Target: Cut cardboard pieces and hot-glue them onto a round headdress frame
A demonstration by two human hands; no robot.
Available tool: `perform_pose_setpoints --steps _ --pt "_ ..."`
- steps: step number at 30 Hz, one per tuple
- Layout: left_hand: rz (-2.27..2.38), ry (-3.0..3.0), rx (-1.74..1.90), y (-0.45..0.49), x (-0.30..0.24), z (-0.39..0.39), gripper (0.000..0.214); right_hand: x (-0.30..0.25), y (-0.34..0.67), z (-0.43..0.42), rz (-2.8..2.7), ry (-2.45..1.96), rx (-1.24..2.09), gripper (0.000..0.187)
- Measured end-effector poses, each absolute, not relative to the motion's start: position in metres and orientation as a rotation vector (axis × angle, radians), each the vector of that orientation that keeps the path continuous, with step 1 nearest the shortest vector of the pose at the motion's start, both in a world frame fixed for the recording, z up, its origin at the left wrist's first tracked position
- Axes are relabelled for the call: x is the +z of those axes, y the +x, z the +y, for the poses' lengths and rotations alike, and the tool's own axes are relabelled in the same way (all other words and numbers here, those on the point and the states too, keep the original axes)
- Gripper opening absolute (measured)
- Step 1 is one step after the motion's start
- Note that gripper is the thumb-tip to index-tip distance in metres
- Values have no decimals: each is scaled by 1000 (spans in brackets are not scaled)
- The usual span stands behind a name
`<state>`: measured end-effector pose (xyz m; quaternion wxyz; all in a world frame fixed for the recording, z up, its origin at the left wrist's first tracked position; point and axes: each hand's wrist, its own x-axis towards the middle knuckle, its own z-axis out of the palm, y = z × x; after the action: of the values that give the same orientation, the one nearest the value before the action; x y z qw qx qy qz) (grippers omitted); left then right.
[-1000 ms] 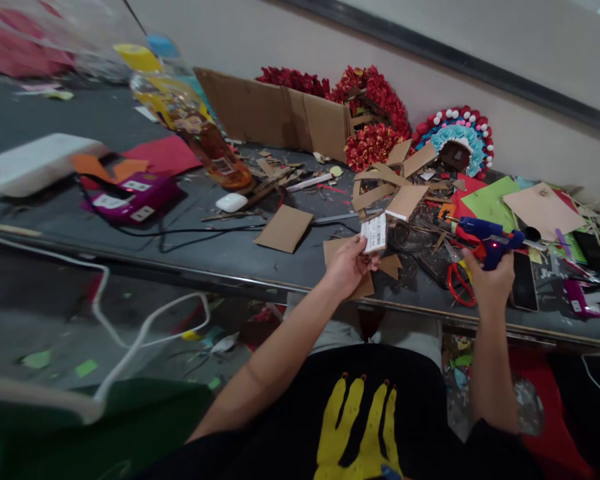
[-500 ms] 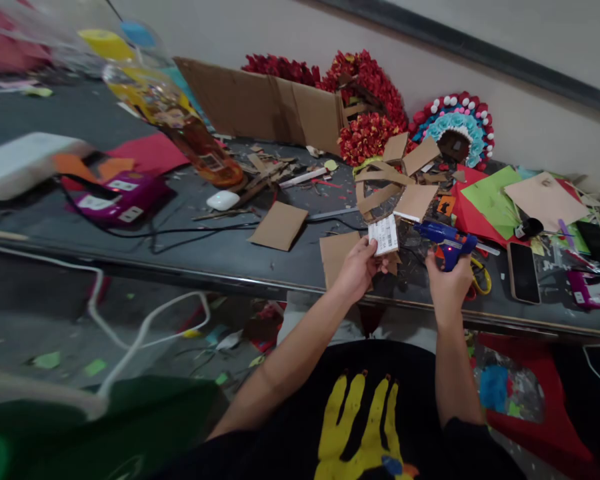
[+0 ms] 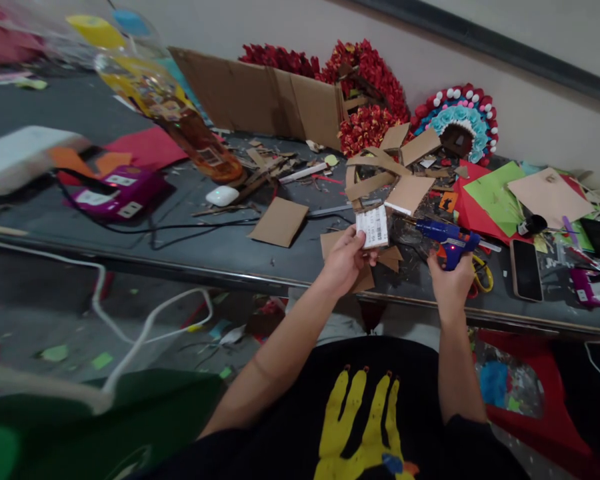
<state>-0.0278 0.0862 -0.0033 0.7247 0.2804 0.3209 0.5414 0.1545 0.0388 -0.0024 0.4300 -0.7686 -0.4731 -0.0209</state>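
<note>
Between the thumb and fingers of my left hand [image 3: 346, 259] is a small piece of cardboard [image 3: 373, 227], its white printed side with a barcode facing up. My right hand [image 3: 451, 283] is wrapped round the handle of a blue glue gun [image 3: 446, 239], which has a small red light lit. The gun's nozzle points left toward the held piece, a short gap apart from it. Loose brown cardboard [image 3: 363, 280] lies under my left hand. Just beyond both hands are a square cardboard piece [image 3: 410, 193] and curled cardboard strips [image 3: 373, 183]. Yellow-handled scissors [image 3: 484, 275] lie partly behind my right hand.
A tilted-looking drink bottle [image 3: 200, 143] and purple power strip [image 3: 125, 193] stand left. Red flowered shapes [image 3: 373, 80] and a blue-and-red flowered arch [image 3: 463, 120] lean at the wall. A phone [image 3: 526, 270] and coloured paper [image 3: 495, 193] lie right. Scraps litter the desk.
My left hand has drawn the cardboard piece slightly left, widening the gap to the nozzle. The glue gun stays in my right hand, almost unmoved.
</note>
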Motion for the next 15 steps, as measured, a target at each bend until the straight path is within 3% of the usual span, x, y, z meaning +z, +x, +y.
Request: perform_pose_setpoints --steps 5,9,15 --pt "801 643 1249 -44 -2 87 31 -6 174 39 -1207 -2036 54 47" --pt "888 716 1323 -56 -5 85 34 -11 204 47 -1213 -2079 36 56" --pt "1092 791 1567 -80 -20 88 32 -12 250 61 -1318 -2075 3 43"
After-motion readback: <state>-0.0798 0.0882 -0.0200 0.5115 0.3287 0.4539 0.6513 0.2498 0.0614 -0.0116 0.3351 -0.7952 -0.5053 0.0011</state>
